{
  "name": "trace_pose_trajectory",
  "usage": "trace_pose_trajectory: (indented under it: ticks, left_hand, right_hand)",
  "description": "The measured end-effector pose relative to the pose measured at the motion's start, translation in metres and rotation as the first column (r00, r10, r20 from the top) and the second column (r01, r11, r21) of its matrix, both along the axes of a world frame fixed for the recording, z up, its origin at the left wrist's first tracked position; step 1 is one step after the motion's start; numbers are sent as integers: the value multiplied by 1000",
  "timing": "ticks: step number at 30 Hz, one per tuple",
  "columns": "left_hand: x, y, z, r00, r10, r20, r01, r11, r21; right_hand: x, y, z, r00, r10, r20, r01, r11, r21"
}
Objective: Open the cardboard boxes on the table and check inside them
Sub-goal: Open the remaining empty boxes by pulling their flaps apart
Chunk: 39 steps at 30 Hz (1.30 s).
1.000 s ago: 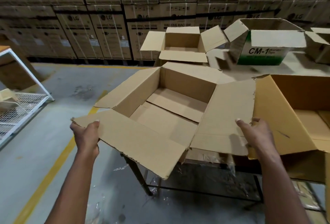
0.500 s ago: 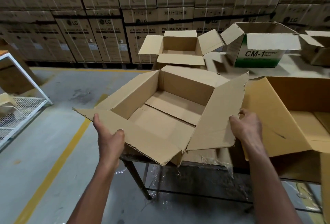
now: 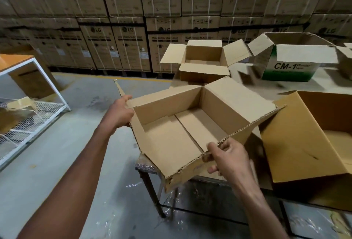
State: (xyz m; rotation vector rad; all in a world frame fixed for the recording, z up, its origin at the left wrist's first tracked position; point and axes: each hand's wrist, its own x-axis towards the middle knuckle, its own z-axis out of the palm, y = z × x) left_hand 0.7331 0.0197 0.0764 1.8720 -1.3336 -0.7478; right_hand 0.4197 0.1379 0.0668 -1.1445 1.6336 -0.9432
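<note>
The open cardboard box (image 3: 186, 128) sits at the near left corner of the table (image 3: 314, 86), its front corner overhanging the edge. It is tipped toward the camera so the mouth faces up and toward the viewer, and the bare inside shows only the bottom flaps with a seam running front to back. Its long axis runs from the near left to the far right, across the table corner.

The left hand (image 3: 119, 113) reaches forward on a nearly straight arm and is pressed against the box's left outer wall at the upper corner, fingers spread along a flap folded outward; whether it grips or only pushes I cannot tell. The right hand (image 3: 230, 155) comes in with the wrist bent and pinches the near rim, thumb on top of the corrugated edge and fingers curled under the folded-down flap, closed on the cardboard.

Just beside the box on the right, touching or nearly touching its far flap, lies a larger brown box (image 3: 312, 143), open with a wide flap slanting toward the viewer. Behind it stands a smaller open box (image 3: 204, 61) with four flaps spread, and further right a white and green box (image 3: 291, 63) printed CM-1, also open. A wall of stacked washing machine cartons (image 3: 129, 48) fills the background. On the left, well apart on the concrete floor (image 3: 76, 143), stands a white wire rack (image 3: 28, 117)
</note>
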Motion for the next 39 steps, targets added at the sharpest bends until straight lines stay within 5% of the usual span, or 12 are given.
trace_pose_trajectory:
  ticks: [6,16,22,25,31,35,39]
  left_hand:
    - [29,-31,10,974,-22,225,9,998,58]
    - [80,-57,12,918,17,397,-76,988,134]
    - [71,-67,12,783,111,612,-161,987,28]
    - [48,-74,12,694,74,716,-126,992,20]
    - [24,-86,11,591,-1,806,-83,995,62]
    - [30,-82,12,547,-12,837,-62,997,55]
    - [36,-74,14,441,-25,897,-116,990,85]
  right_hand:
    - [15,13,-2,999,17,28,-17,1000,10]
    - [-23,20,26,914,391,-108,-354,898,261]
    - [-94,-82,0,931,126,-342,-115,992,53]
    - [-131,-145,-38,770,35,-637,-27,999,22]
    - [-168,-213,-80,596,135,-792,-29,989,147]
    - [-194,-243,-111,599,181,-780,30,968,248]
    - [-180,-240,-99,735,205,-646,20,946,322]
